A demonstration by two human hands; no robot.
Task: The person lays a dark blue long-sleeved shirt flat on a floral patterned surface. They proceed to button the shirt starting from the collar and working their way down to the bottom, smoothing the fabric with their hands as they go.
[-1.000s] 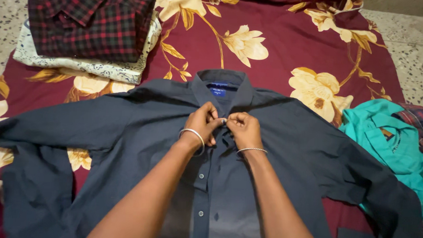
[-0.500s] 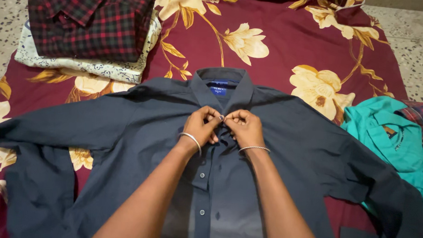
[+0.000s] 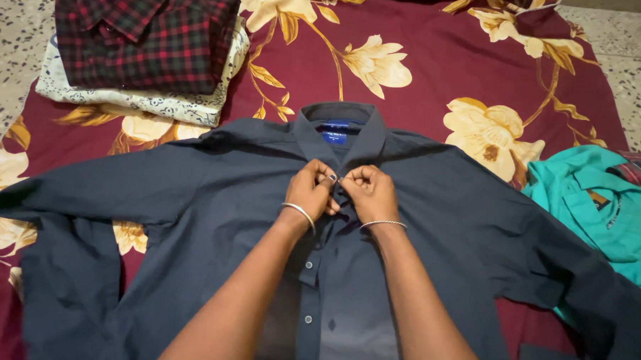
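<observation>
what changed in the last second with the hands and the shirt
Very little. Both hands, the left hand and right hand, keep their pinch grip on the placket of the dark navy shirt just below the collar, fingertips meeting. The view shifted slightly, so the folded plaid shirt and teal shirt sit a little further right. Nothing was let go.

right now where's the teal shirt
In the head view the teal shirt lies at the right edge of the floral sheet, partly under the dark shirt's sleeve.
</observation>
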